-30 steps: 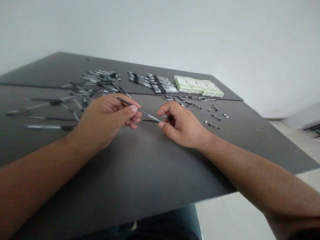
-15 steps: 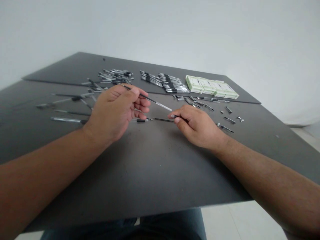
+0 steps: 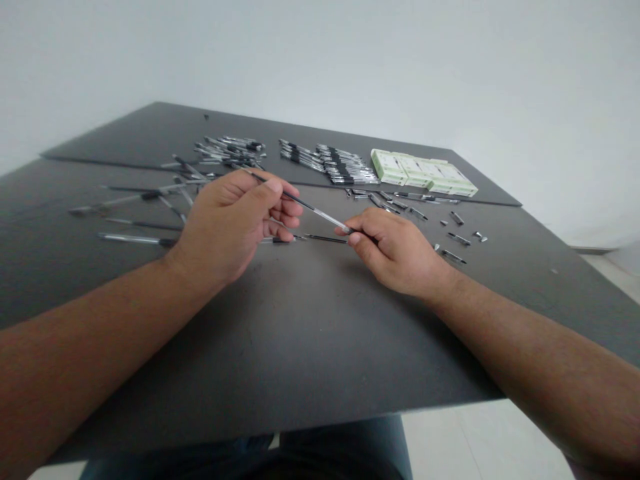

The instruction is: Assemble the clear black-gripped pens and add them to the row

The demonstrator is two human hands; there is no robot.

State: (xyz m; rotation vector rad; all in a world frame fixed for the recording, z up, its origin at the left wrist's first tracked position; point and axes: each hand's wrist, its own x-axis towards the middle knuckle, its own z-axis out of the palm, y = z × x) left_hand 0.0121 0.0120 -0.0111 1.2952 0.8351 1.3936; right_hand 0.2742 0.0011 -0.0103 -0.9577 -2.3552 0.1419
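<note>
Head view: thumb and forefinger of my left hand (image 3: 227,230) pinch a thin refill (image 3: 327,217), long axis sloping down rightward between my hands. Its pale end meets the fingertips of my right hand (image 3: 395,250), closed on a dark piece (image 3: 369,236), mostly hidden; cannot tell whether end sits inside. Beyond: small parts (image 3: 454,257) right, pen rows (image 3: 346,168) and boxes (image 3: 425,175) behind.

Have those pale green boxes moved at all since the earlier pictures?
No; against the table seam, the boxes lie in the same place, though the view shifted.
</note>
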